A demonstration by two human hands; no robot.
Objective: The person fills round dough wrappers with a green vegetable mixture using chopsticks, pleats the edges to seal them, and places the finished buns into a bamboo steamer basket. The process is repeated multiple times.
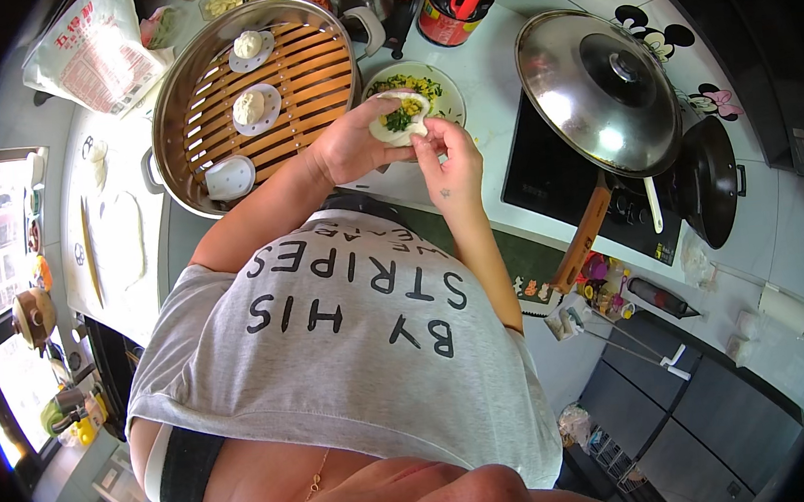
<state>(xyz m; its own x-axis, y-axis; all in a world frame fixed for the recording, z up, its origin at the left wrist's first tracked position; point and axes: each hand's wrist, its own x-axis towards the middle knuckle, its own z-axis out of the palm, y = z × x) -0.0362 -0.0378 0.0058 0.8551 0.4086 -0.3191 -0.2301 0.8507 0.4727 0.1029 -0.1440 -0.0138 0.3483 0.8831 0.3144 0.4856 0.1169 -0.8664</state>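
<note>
My left hand [346, 148] cradles a round dough wrapper [381, 134], its thumb lying over the near rim. Chopped greens and yellow bits form the filling [402, 115] in the middle of the wrapper. With thumb and fingers, my right hand [455, 165] pinches the wrapper's right edge, which is slightly gathered there. Beneath and behind both hands stands a white bowl [459, 94] with more of the same filling, partly hidden. To the left, a metal steamer [166, 114] has a bamboo slat rack [307, 81]. Two pleated buns, one farther [247, 44] and one nearer [248, 108], sit on perforated paper liners.
More liners [230, 177] lie at the steamer's near side. A lidded wok [550, 62] stands on the black cooktop [535, 148] at right. A red-labelled jar [451, 17] is behind the bowl. A flour bag [100, 55], a rolling pin [90, 251] and dough [130, 233] are at left.
</note>
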